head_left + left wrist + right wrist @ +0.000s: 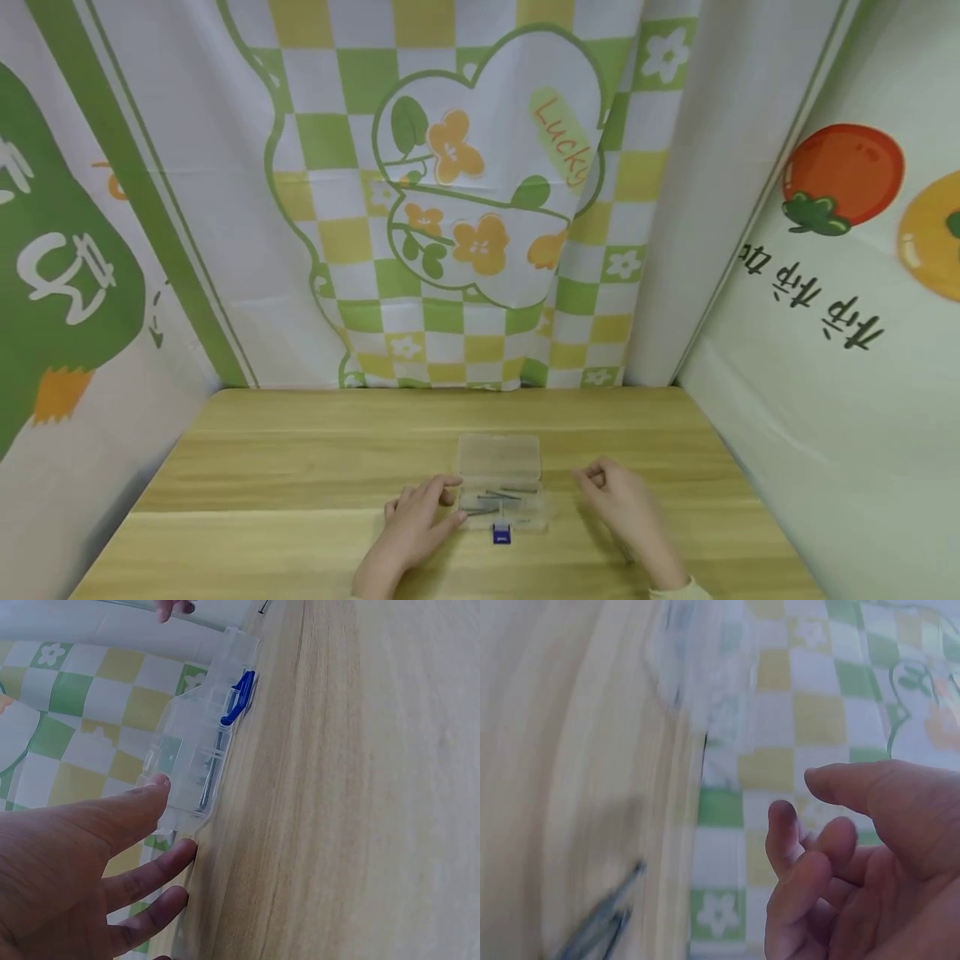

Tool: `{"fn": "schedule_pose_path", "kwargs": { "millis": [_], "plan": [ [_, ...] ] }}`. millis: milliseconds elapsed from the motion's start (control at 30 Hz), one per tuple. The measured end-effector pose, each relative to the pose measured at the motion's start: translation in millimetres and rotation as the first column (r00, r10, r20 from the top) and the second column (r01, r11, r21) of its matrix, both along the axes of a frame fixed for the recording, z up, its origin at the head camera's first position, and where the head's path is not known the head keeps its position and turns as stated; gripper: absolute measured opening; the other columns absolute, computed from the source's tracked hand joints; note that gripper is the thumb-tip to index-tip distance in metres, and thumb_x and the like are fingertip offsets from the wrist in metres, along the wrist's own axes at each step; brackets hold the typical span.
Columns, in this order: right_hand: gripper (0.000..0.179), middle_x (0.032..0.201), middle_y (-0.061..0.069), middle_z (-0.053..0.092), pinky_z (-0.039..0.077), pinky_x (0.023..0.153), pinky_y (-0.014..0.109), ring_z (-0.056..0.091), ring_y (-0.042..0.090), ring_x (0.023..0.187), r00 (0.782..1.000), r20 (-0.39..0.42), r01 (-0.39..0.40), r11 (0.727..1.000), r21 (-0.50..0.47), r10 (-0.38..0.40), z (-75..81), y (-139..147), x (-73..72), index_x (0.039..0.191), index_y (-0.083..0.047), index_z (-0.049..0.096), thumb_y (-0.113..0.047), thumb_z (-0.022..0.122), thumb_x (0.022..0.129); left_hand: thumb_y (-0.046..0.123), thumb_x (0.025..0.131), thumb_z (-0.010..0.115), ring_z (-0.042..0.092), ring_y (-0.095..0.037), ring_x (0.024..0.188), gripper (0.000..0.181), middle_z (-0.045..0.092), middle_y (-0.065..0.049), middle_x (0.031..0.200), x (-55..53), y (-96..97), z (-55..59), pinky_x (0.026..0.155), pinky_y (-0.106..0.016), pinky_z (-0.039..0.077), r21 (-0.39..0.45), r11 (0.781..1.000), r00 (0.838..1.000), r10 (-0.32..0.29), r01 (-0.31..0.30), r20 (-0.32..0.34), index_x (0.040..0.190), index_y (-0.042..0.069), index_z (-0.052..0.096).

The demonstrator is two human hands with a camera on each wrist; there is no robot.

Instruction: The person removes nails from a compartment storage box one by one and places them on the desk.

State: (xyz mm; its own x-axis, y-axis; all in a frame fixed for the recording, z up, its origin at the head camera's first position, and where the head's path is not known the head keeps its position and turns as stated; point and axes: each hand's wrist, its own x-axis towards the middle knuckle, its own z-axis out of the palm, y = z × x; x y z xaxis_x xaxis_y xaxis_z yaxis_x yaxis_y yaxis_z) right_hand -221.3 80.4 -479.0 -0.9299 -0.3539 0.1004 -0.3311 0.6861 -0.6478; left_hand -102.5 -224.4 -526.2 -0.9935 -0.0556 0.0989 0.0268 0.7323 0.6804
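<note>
Box, clear plastic, sits on the desk between the left hand and the right hand. Lid folded back, away from the person; nails in the tray, blue clip at mid front. Tray's long axis runs left-right, hand to hand; the nails inside lie roughly the same way. Left hand is nearer: thumb and fingers spread at the box's left end, can't tell if they actually touch. Right hand is off the other end with a plain gap, so the box lies to its left; fingers loosely curled, thumb apart from them, nothing visible in the grasp. Loose nails on the desk by the right hand; blurred, count unclear. Pale sleeve at the right wrist. Checkered cloth hangs behind the desk.
</note>
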Motion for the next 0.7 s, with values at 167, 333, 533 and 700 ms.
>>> {"fn": "schedule_pose_path", "kwargs": {
  "millis": [167, 333, 533, 700],
  "plan": [
    [0.025, 0.079, -0.001, 0.07, 0.051, 0.056, 0.026, 0.059, 0.009, 0.063, 0.999, -0.031, 0.018, 1.0, -0.018, -0.019, 6.4, -32, 4.0, 0.096, -0.004, 0.075, -0.029, 0.073, 0.101, 0.034, 0.1, 0.074, 0.053, -0.025, 0.108, 0.05, 0.068, 0.001, 0.117, -2.9, 1.8, 2.0, 0.096, -0.067, 0.032, -0.005, 1.0, 1.0, -0.006, 0.006, 0.007, 0.144, 0.017, 0.059],
    [0.021, 0.077, -0.002, 0.066, 0.047, 0.051, 0.028, 0.056, 0.01, 0.06, 0.998, -0.057, 0.014, 1.0, 0.0, -0.014, 2.4, -58, 6.9, 0.088, -0.009, 0.076, -0.028, 0.076, 0.098, 0.037, 0.098, 0.074, 0.054, -0.027, 0.109, 0.052, 0.069, 0.001, 0.118, -3.1, 3.1, 4.6, 0.097, -0.069, 0.032, -0.024, 1.0, 1.0, -0.007, 0.007, 0.01, 0.144, 0.018, 0.058],
    [0.021, 0.077, -0.005, 0.068, 0.049, 0.056, 0.03, 0.057, 0.009, 0.064, 0.999, -0.037, -0.006, 0.999, 0.046, 0.007, -10.7, -74, 12.0, 0.087, -0.014, 0.075, -0.033, 0.077, 0.096, 0.036, 0.098, 0.075, 0.055, -0.028, 0.11, 0.052, 0.069, -0.001, 0.119, -2.0, 3.7, 2.3, 0.097, -0.07, 0.032, -0.014, 1.0, 1.0, 0.001, -0.001, 0.009, 0.144, 0.017, 0.058],
    [0.023, 0.077, -0.005, 0.068, 0.049, 0.056, 0.03, 0.057, 0.01, 0.064, 1.0, -0.001, -0.015, 0.998, 0.065, 0.015, -14.4, -83, 15.9, 0.088, -0.014, 0.075, -0.035, 0.078, 0.095, 0.035, 0.099, 0.074, 0.055, -0.028, 0.109, 0.05, 0.069, 0.0, 0.118, -1.0, 2.4, -1.4, 0.097, -0.067, 0.032, -0.024, 1.0, 1.0, 0.012, -0.012, -0.006, 0.144, 0.018, 0.059]
  ]
}}
